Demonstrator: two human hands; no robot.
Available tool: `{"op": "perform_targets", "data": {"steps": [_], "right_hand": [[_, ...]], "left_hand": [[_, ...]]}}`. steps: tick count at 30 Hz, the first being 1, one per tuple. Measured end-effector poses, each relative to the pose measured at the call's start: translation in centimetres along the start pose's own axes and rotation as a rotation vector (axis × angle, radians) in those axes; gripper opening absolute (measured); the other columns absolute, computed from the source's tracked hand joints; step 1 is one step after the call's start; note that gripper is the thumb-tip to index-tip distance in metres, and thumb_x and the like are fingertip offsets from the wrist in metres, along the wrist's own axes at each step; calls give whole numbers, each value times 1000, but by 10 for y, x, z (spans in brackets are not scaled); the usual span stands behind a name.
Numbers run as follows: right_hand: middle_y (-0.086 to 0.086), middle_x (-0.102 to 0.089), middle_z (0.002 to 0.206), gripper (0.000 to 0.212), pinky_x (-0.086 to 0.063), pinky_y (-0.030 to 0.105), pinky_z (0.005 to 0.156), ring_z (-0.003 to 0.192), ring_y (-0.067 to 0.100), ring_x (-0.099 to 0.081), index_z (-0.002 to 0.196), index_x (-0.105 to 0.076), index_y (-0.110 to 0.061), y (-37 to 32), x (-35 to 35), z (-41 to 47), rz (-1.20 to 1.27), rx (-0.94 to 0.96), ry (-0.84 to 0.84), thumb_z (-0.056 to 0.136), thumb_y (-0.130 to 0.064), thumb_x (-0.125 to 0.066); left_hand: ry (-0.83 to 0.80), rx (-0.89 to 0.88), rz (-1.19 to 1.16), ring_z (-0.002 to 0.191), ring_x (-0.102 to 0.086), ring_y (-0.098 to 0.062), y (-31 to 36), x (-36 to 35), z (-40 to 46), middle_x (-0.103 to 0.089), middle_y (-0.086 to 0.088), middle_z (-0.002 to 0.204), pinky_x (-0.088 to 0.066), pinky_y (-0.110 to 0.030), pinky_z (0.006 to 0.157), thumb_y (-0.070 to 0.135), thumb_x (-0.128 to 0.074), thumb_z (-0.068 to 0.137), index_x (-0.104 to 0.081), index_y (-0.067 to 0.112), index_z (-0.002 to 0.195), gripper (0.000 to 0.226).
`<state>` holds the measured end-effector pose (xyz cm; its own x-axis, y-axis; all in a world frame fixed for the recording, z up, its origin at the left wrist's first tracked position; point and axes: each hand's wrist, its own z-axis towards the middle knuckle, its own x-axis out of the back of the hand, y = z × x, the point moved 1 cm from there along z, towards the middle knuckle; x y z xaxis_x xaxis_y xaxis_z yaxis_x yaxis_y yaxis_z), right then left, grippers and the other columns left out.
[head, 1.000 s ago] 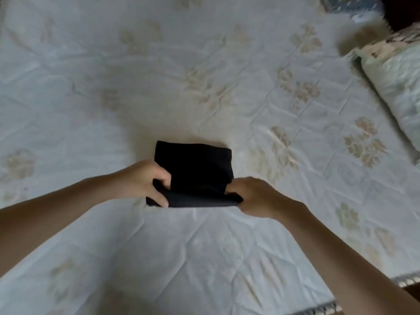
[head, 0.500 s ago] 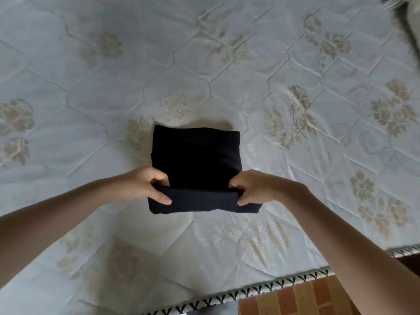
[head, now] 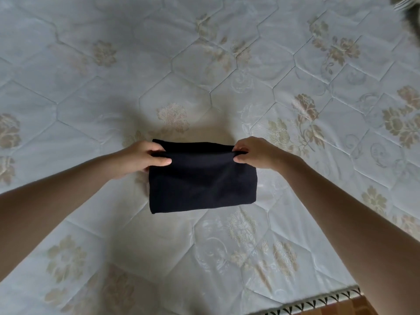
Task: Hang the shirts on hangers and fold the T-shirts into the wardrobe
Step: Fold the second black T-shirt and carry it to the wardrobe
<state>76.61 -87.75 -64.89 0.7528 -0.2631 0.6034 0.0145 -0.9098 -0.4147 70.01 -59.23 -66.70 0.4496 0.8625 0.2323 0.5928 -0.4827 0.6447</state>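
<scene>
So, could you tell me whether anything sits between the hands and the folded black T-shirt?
Nothing visible does: the left hand and right hand already pinch the far corners of the folded black T-shirt on the white quilted mattress. The wardrobe is out of view.

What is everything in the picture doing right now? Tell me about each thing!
black T-shirt: folded into a small rectangle, lying on the mattress, far edge pinched at both corners.
left hand: pinches the T-shirt's far left corner.
right hand: pinches the T-shirt's far right corner.
mattress: flat, quilted, flower-patterned, bearing the T-shirt.
</scene>
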Motion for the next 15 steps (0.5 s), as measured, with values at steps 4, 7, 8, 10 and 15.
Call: {"op": "perform_targets", "data": {"steps": [4, 7, 8, 10, 15], "right_hand": [[3, -65, 105, 18, -42, 25, 75, 98, 19, -59, 111, -67, -17, 10, -11, 21, 297, -95, 194, 94, -19, -62], [1, -66, 108, 19, -42, 25, 82, 102, 17, -59, 113, -66, -15, 14, -25, 31, 432, -165, 342, 94, -20, -63], [0, -65, 109, 21, -41, 25, 83, 102, 15, -57, 114, -65, -14, 14, -30, 32, 451, -184, 377, 95, -21, -62], [-1, -63, 112, 22, -38, 22, 83, 101, 13, -54, 117, -63, -14, 14, -39, 34, 469, -206, 439, 97, -22, -59], [10, -53, 128, 26, -46, 33, 88, 112, 25, -52, 124, -59, -11, -3, -55, 29, 202, -176, 713, 99, -16, -52]], "left_hand": [[125, 24, -51, 95, -65, -19, -3, 2, 19, -69, -3, 102, -50, -27, 74, 25, -66, 92, -68, 19, 104, 13], [194, 30, -76, 99, -64, -22, -10, 1, 32, -69, -6, 104, -51, -34, 84, 26, -66, 92, -68, 17, 104, 15], [216, 25, -88, 99, -64, -22, -13, -1, 35, -69, -7, 105, -50, -32, 83, 25, -66, 92, -69, 15, 104, 16], [304, 3, -44, 99, -62, -24, -19, -5, 40, -67, -9, 105, -49, -30, 82, 22, -67, 91, -69, 11, 106, 18], [746, -232, 476, 106, -54, -36, -5, -31, 27, -56, -16, 115, -48, -47, 88, -1, -57, 84, -62, 5, 109, 26]]}}
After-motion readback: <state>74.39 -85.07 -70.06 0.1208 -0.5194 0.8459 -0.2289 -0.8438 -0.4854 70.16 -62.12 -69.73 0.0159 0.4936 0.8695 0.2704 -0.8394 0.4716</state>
